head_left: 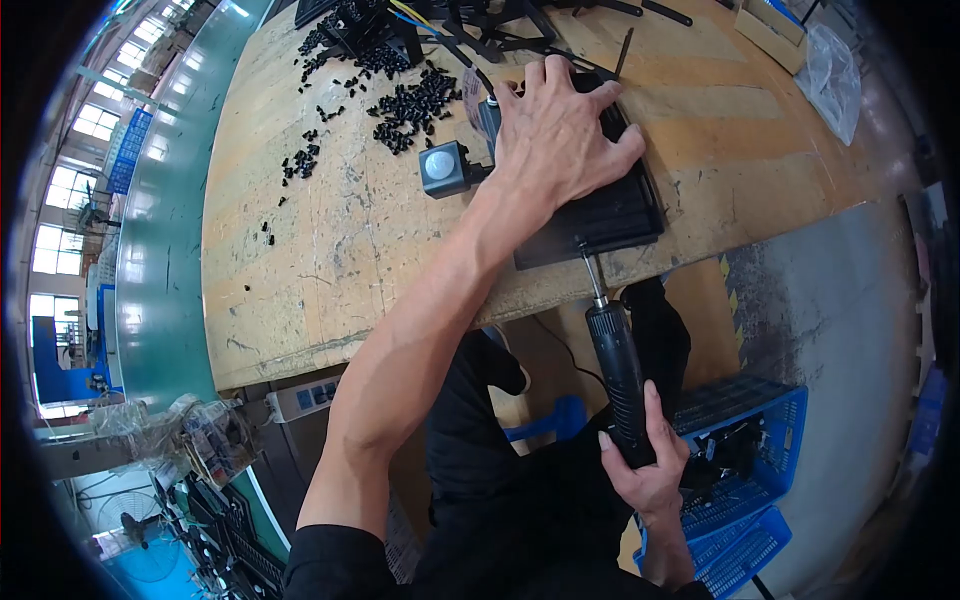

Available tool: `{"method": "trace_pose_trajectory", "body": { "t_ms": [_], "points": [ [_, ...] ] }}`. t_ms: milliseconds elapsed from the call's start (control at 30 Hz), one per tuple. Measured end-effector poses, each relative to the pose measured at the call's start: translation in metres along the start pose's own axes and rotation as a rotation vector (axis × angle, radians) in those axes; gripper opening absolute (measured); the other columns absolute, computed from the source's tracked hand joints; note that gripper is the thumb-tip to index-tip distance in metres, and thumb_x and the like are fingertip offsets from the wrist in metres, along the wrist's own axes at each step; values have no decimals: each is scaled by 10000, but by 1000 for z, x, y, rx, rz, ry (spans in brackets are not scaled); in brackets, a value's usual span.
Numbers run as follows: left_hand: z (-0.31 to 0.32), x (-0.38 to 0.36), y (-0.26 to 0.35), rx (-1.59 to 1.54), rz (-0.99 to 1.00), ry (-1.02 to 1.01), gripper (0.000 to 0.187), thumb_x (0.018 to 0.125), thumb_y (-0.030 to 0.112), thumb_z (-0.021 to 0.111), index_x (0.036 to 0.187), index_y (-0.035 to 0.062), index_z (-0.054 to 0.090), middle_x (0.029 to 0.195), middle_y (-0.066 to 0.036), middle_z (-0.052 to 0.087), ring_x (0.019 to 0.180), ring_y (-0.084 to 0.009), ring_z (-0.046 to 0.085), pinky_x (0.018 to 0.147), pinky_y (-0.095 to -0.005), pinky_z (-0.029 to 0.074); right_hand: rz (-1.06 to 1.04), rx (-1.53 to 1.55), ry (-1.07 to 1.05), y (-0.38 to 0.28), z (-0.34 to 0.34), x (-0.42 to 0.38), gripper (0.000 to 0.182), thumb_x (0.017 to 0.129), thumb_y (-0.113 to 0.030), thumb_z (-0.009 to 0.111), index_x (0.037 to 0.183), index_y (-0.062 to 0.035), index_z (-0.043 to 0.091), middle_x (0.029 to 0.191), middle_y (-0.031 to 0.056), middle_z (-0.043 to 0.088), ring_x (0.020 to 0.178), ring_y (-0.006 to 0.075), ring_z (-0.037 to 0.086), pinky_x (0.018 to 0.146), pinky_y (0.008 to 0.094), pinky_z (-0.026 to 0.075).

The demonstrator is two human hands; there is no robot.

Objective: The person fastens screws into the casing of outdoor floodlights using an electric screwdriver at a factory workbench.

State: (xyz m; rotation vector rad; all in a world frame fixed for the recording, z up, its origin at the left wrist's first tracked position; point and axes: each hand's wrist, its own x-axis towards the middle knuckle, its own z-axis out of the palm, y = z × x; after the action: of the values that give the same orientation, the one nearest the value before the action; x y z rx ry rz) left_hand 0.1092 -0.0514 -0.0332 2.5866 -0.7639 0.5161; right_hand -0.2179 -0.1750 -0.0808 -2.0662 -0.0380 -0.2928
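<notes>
My left hand (565, 140) presses down on a black floodlight (630, 205), its fingers bent over the far part and the thumb spread to the right. A small black sensor box (443, 168) with a pale round dome sticks out from the floodlight's left side. My right hand (650, 465) grips a black electric screwdriver (617, 365) from below, in front of the table edge. The screwdriver's bit points up and meets the near edge of the floodlight; any screw at the tip is too small to make out.
Loose black screws (415, 108) lie in heaps on the wooden table (290, 300). Black brackets (500, 30) and coloured wires are at the back. A cardboard box (770, 35) and plastic bag (830, 80) sit back right. Blue crates (790, 440) stand below right; a green surface (165, 250) runs left.
</notes>
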Motion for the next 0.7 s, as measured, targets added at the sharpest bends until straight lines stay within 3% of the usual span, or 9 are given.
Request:
{"method": "trace_pose_trajectory", "body": {
  "t_ms": [67, 133, 167, 267, 367, 433, 633, 700],
  "points": [
    [2, -1, 0, -2, 4, 8, 661, 861, 567, 659, 1359, 140, 743, 1357, -291, 582, 1309, -413, 538, 1071, -613, 408, -10, -44, 6, -1, -2, -4, 810, 801, 1, 840, 1537, 44, 503, 1012, 211, 726, 822, 290, 768, 686, 357, 619],
    [5, -1, -1, -12, 28, 67, 623, 853, 529, 660, 1318, 126, 758, 1188, -262, 580, 1196, -405, 546, 1033, -610, 417, 3, -172, -39, -1, -6, -6, 818, 791, -6, 847, 1534, 41, 506, 987, 207, 723, 801, 299, 762, 676, 362, 613],
    [6, -1, -2, -14, 25, 70, 623, 853, 529, 660, 1318, 126, 758, 1188, -262, 580, 1196, -405, 546, 1033, -610, 417, 1, -175, -42, 0, -6, -5, 818, 791, -6, 847, 1534, 41, 506, 987, 207, 723, 801, 299, 762, 676, 362, 613],
    [6, 0, -2, -73, 18, 81, 624, 848, 525, 670, 1313, 119, 759, 1179, -259, 582, 1189, -403, 550, 1017, -593, 428, -64, -260, -50, 1, -8, -5, 823, 804, 16, 816, 1548, 75, 468, 1009, 190, 735, 825, 231, 754, 708, 326, 592],
    [4, 0, -1, -65, 10, 72, 620, 838, 517, 667, 1305, 120, 764, 1158, -253, 588, 1176, -401, 557, 998, -584, 437, 59, -45, -35, -11, -1, -6, 816, 811, 23, 807, 1551, 73, 467, 1000, 185, 737, 832, 218, 754, 706, 323, 590],
    [4, 0, -1, -37, 11, 77, 614, 829, 507, 658, 1300, 130, 769, 1151, -251, 588, 1173, -396, 560, 992, -581, 439, 159, 84, -10, -18, 1, -8, 828, 791, 5, 833, 1547, 36, 497, 936, 170, 713, 762, 254, 746, 657, 333, 598],
    [5, -1, 1, -19, 22, 93, 600, 838, 499, 631, 1299, 141, 773, 1144, -247, 603, 1166, -388, 567, 994, -577, 439, 104, -136, -74, -25, -11, -2, 807, 828, -7, 819, 1550, 69, 467, 1023, 188, 734, 860, 221, 757, 752, 311, 614],
    [5, 0, 1, -22, 18, 83, 599, 842, 500, 626, 1299, 142, 773, 1140, -247, 609, 1166, -387, 568, 994, -576, 440, 222, 27, -75, -34, -11, -1, 811, 839, -7, 813, 1558, 76, 446, 1056, 183, 732, 881, 206, 751, 771, 308, 612]
  ]
}}
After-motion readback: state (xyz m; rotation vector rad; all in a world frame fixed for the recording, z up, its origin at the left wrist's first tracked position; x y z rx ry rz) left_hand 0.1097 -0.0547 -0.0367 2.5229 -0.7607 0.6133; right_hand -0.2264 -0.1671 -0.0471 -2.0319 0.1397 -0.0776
